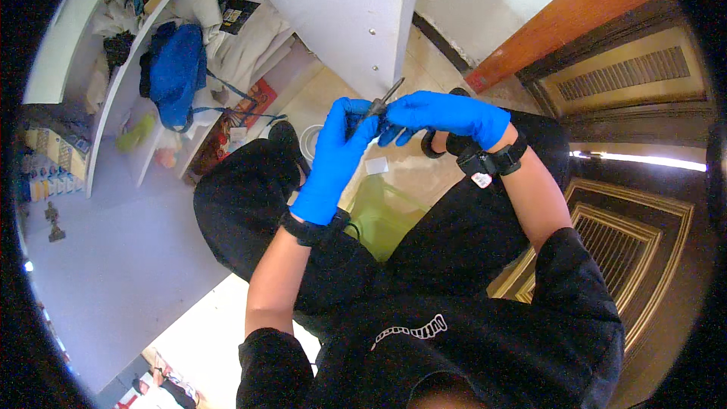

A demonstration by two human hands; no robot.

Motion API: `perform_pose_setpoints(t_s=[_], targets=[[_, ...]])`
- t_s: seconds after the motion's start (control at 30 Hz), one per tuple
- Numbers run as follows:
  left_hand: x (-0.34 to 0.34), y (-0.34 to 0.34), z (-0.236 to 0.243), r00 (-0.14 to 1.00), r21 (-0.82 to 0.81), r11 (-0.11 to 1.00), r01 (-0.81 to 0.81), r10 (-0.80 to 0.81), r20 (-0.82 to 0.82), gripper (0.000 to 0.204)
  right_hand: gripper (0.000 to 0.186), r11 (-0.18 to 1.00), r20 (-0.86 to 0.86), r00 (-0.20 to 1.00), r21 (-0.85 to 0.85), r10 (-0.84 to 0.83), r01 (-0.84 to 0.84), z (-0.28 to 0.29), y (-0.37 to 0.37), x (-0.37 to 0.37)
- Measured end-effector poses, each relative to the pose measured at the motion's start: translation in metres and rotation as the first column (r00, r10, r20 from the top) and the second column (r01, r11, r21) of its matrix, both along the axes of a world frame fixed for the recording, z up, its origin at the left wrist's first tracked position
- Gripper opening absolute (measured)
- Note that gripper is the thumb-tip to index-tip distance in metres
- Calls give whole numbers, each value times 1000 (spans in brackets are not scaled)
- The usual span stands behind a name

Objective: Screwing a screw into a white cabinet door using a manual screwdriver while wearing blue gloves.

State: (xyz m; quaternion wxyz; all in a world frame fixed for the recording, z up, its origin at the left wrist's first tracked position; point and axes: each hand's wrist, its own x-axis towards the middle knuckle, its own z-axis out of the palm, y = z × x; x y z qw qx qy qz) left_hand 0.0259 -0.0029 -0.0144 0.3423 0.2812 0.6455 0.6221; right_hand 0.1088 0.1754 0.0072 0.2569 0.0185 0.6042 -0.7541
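Note:
In blue gloves, my left hand (341, 140) is closed around a thin, dark metal tool (388, 96) that points up and to the right. My right hand (443, 117) meets it from the right, fingers curled at the tool; their tips are partly hidden, so what they pinch is unclear. Just beyond the tool stands a white board (333, 7) with two screw fittings. On the floor below are a small white card (377, 165), a white ring-shaped item (307, 138) and a translucent green plastic surface (371, 227) between my legs.
Open white shelving (102, 159) at left holds a blue bag (176, 76), cloth and boxes. At right are dark, gold-trimmed louvred doors (621, 242) and an orange wooden board (549, 7). My bent legs frame the floor (420, 60). Another person (163, 390) appears small at lower left.

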Motion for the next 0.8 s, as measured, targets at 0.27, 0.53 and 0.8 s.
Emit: perform_pose_setpoints(t_s=[0.27,0.53,0.8], targets=[[36,16,9,955,21,994,-104,106,-276,20,43,938,-243,907,-34,-343,345,4,5,23],[3,35,6,807,145,898,-416,438,-395,24,44,491,-123,482,-373,-867,788,-12,65,16],[7,57,-2,691,202,864,-462,493,-528,17,39,395,-49,422,-460,-905,795,-10,65,3]])
